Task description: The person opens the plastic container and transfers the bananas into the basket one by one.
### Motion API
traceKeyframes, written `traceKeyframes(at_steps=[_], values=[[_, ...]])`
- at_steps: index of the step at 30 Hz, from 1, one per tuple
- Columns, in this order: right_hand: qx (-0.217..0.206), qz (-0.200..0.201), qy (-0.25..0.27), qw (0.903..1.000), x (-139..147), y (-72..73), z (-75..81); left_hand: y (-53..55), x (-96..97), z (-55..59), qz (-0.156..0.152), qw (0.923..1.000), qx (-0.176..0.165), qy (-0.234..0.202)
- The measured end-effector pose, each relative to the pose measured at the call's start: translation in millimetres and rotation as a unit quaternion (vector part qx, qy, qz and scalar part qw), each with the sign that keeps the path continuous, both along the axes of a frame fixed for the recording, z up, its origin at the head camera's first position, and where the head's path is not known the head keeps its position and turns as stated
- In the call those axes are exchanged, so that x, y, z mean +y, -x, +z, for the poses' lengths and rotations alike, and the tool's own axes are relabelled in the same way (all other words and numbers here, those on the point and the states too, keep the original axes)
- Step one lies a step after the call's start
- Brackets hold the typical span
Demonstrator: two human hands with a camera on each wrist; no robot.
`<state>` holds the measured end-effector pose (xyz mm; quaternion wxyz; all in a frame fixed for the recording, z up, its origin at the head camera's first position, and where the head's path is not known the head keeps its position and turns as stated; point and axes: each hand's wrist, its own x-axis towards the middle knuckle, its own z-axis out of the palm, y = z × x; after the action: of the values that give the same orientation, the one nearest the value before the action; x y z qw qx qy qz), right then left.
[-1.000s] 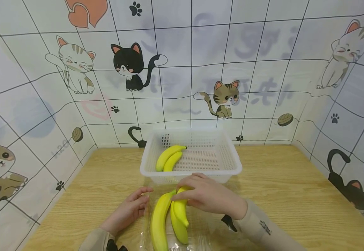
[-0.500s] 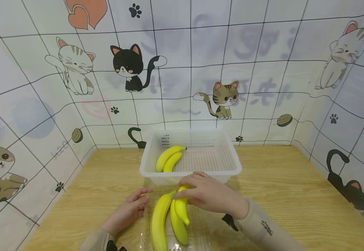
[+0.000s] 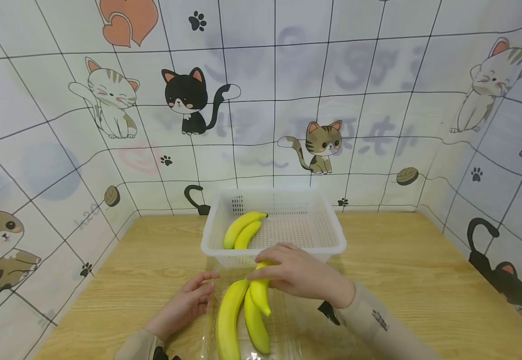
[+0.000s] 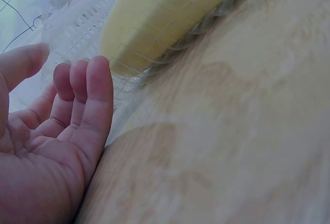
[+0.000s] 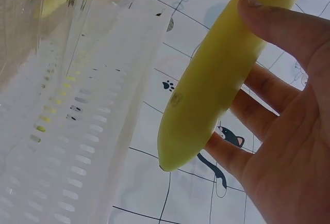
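Yellow and smooth, one banana is gripped between the thumb and fingers of the right hand, above the clear tray and near the front rim of the basket. The left hand, fingers loosely bent, holds nothing beside the tray's left edge; whether it touches cannot be told. Two more bananas lie in the tray, another pair toward the left edge of the basket, which stands by the back edge of the table. A slack pinch could let the peel slip, a low lift could bump that rim, and the unheld tray might skid if nudged. Pale, reversed characters on the wall and dark print on the right sleeve are illegible; no brand shows.
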<state>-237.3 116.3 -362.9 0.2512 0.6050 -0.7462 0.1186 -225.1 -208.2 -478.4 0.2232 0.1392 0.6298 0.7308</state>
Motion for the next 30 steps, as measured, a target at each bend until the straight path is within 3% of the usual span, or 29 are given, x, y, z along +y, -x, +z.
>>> traceKeyframes(at_steps=[12,22,30], values=[[-0.021,-0.01,-0.029,0.9993,-0.5,4.3,9.0,-0.6,-0.1,-1.6,0.005,0.9999,-0.001,-0.01],[-0.024,-0.003,-0.03,0.9993,1.1,16.4,11.3,0.4,0.3,-1.8,0.007,1.0,-0.001,-0.005],[-0.001,0.001,-0.027,0.9996,1.2,25.8,15.7,0.5,-0.3,-2.1,0.005,1.0,0.003,-0.004]])
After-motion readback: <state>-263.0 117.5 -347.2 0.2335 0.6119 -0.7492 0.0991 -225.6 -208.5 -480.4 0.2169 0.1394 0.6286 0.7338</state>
